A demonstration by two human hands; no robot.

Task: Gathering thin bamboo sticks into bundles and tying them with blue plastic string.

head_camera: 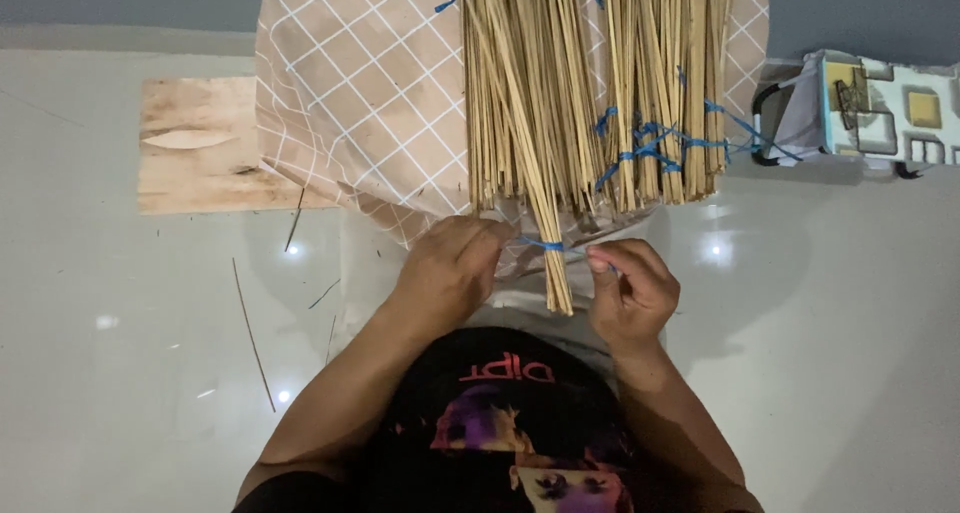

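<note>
Sticks lengthwise, ends toward person

I have one view only, from the camera on the head, so nothing is shared with a second one. It looks steeply down and slightly forward over the chest, close to the left hand and right hand at frame centre. The sticks run off the top edge; the floor fills both sides.

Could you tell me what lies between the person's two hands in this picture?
In the head view, a small bunch of thin bamboo sticks hangs between the left hand and right hand, with a blue string stretched across it.
</note>
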